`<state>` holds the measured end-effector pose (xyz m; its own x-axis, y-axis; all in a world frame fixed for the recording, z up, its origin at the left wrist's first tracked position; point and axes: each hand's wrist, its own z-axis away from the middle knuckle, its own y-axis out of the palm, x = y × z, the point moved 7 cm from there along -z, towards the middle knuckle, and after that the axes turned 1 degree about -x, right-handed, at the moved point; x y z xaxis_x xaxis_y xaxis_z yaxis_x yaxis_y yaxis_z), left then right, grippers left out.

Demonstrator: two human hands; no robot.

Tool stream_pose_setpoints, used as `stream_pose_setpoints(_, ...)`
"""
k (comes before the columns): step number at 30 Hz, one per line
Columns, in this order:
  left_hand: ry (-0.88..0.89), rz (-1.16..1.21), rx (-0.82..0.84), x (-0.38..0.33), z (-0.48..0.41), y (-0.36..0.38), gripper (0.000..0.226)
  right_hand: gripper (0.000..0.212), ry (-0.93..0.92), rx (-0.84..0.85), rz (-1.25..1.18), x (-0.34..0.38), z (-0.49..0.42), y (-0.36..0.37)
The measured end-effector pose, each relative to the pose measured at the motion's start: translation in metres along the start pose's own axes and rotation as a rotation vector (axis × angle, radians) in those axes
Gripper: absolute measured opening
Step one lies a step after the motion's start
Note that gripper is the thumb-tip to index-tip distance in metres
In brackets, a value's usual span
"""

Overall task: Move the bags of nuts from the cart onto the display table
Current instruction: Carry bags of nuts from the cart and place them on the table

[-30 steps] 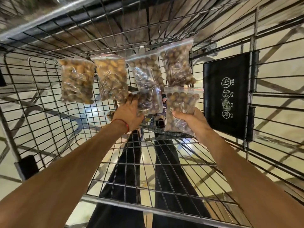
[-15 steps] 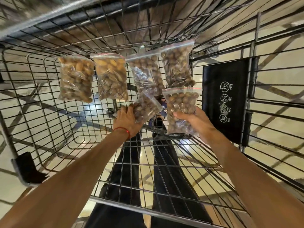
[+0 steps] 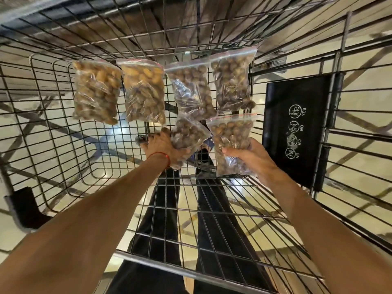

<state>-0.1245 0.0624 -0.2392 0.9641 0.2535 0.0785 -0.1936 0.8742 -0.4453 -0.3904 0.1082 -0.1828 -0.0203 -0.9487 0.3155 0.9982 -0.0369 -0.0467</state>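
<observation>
Head — bags [image 3: 231,143] in hands [image 3: 253,159], perhaps aloft

Light's even, warm and bright enough for you to work by. One glare spot on the glossy floor [image 3: 122,129], seen through the cart [image 3: 161,265] mesh at cart centre. Small highlights on the plastic bags [image 3: 144,92]. Fisheye bows the cart wires hard toward its outer sides. The cart's far rim is blur-smeared. Your forearms [image 3: 84,225] at its near rim look soft.
</observation>
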Motion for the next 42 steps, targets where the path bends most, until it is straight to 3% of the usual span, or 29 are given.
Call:
stream_pose_setpoints(6, 0.091, 0.137, -0.033, -0.004, 0.014, 0.008, 0.065, 0.053, 0.014, -0.012, 0.041, -0.007, -0.001, -0.003)
stream_pose_setpoints(8, 0.09, 0.314, 0.001, 0.001, 0.016, 0.011, 0.056, 0.057, 0.018, 0.002, 0.05, -0.006, 0.0, -0.003)
stream_pose_setpoints(12, 0.072, 0.59, -0.056, 0.017, 0.025, 0.005, 0.071, 0.059, -0.005, 0.024, 0.027, -0.003, 0.004, -0.001)
stream_pose_setpoints(15, 0.079, 0.784, -0.052, 0.024, 0.036, -0.001, 0.048, 0.061, -0.018, 0.051, 0.027, 0.0, 0.009, 0.004)
stream_pose_setpoints(17, 0.072, 0.937, -0.015, 0.031, 0.046, -0.006, 0.036, 0.06, -0.032, 0.073, 0.039, 0.004, 0.016, 0.008)
stream_pose_setpoints(22, 0.093, 1.222, 0.118, 0.042, 0.1, -0.025, 0.047, 0.063, -0.092, 0.158, 0.058, 0.018, 0.049, 0.02)
stream_pose_setpoints(29, 0.189, 1.54, 0.232, 0.069, 0.189, -0.053, 0.012, 0.065, -0.132, 0.23, 0.016, 0.043, 0.111, 0.037)
stream_pose_setpoints(33, 0.298, 1.746, 0.208, 0.099, 0.228, -0.061, 0.026, 0.052, -0.131, 0.304, -0.036, 0.045, 0.158, 0.056)
stream_pose_setpoints(35, 0.366, 1.851, 0.235, 0.116, 0.248, -0.061, 0.042, 0.055, -0.161, 0.316, -0.028, 0.046, 0.182, 0.069)
stream_pose_setpoints(38, 0.501, 1.954, 0.277, 0.141, 0.281, -0.059, 0.077, 0.041, -0.207, 0.343, -0.046, 0.047, 0.219, 0.091)
stream_pose_setpoints(39, 0.54, 1.975, 0.27, 0.151, 0.292, -0.056, 0.08, 0.046, -0.218, 0.367, -0.036, 0.044, 0.231, 0.102)
stream_pose_setpoints(42, 0.59, 2.054, 0.194, 0.192, 0.321, -0.044, 0.058, 0.08, -0.276, 0.426, 0.009, 0.035, 0.267, 0.138)
